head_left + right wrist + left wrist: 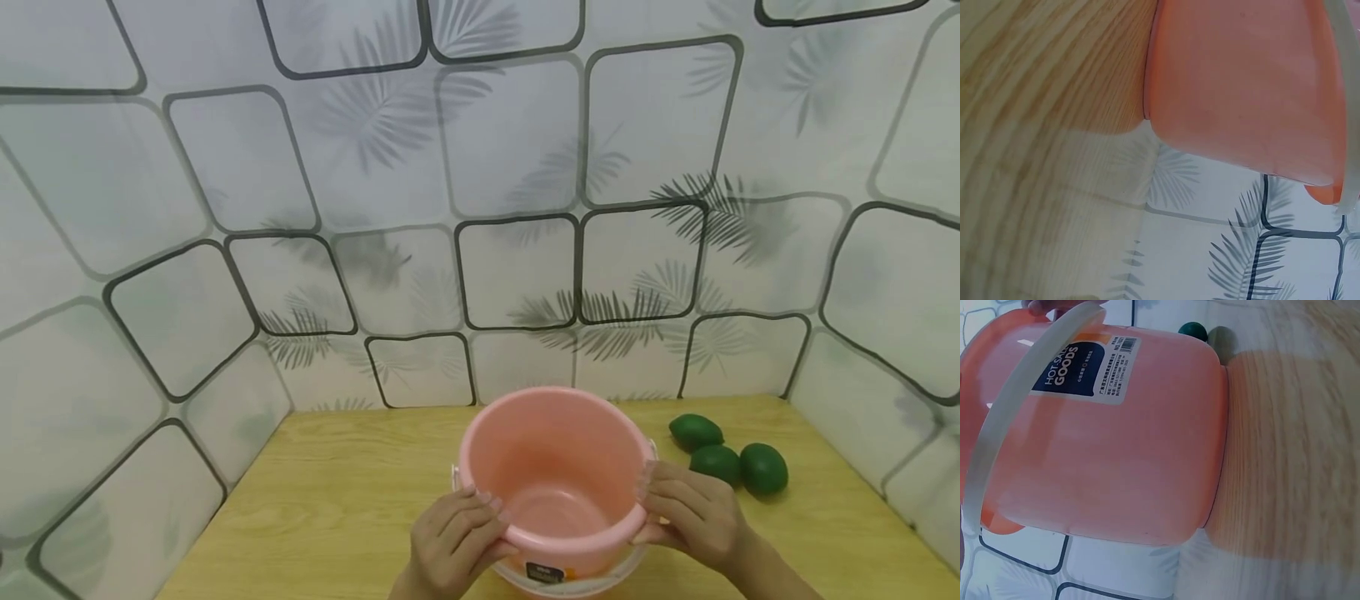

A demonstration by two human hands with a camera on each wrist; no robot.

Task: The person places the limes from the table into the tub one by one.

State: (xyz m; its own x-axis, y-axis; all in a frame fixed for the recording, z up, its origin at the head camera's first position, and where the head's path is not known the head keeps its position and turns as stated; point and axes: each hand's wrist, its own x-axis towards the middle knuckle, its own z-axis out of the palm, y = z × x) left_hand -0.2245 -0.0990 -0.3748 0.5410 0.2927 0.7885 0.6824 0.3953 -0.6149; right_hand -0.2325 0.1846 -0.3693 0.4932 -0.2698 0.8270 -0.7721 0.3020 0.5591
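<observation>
Left hand and right hand pinch the bucket between fingers; a rightward shove could roll the fruits.

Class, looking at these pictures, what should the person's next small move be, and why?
Probably ease the right hand off the pink bucket toward the nearest green object: the bucket stands upright, nothing shows inside, and the left hand also grips it.
</observation>
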